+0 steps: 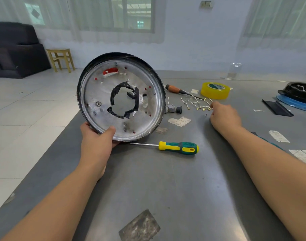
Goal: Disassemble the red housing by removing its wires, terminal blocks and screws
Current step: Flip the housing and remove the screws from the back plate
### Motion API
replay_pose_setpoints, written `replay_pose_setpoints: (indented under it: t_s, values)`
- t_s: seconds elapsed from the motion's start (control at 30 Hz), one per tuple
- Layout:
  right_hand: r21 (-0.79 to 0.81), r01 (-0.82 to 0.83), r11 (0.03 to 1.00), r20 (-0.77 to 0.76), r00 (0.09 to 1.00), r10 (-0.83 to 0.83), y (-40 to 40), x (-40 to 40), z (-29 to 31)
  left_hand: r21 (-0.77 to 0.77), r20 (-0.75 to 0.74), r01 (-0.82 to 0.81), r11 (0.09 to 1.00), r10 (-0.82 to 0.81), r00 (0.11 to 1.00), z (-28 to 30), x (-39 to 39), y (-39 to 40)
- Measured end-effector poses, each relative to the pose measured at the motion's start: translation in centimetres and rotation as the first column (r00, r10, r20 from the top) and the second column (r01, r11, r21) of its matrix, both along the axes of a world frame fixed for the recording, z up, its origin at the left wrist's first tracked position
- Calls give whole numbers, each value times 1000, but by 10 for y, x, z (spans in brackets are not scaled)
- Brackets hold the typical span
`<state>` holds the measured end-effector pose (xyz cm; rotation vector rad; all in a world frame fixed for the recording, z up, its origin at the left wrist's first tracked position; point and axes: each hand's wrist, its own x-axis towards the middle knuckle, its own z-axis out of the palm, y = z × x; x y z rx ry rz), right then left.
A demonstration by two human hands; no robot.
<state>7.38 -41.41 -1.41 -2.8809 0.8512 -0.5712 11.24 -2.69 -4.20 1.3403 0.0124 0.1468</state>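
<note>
My left hand grips the lower rim of the round housing, tipped up on edge so its silver inner face points at me; red shows through its holes and black tape rings the centre opening. My right hand rests on the table to the right, fingertips at a small cluster of white wires with brass terminals; whether it pinches one is hidden. Two small terminal blocks lie just right of the housing. A green and yellow screwdriver lies in front of the housing.
An orange-handled screwdriver and a roll of yellow tape lie behind the wires. A black part on a blue lid sits at the far right. The grey table's left edge runs diagonally beside the housing. Paper scraps dot the table.
</note>
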Motion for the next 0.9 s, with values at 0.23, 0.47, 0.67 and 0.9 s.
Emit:
replay_pose_setpoints:
  t_s: [0.23, 0.47, 0.67, 0.9]
  values:
    - [9, -39, 999, 112, 993, 38, -7, 8, -13, 21, 2, -11, 1000, 11, 1000, -1, 1, -1]
    - [-107, -88, 990, 44, 995, 93, -1, 4, -11, 21, 2, -10, 1000, 10, 1000, -1, 1, -1]
    - [-207, -146, 967, -17, 989, 145, 4, 7, -7, 20, 4, 0, 1000, -1, 1000, -1, 2, 0]
    - [109, -95, 989, 134, 988, 80, -2, 5, -12, 16, 3, -2, 1000, 2, 1000, -2, 3, 0]
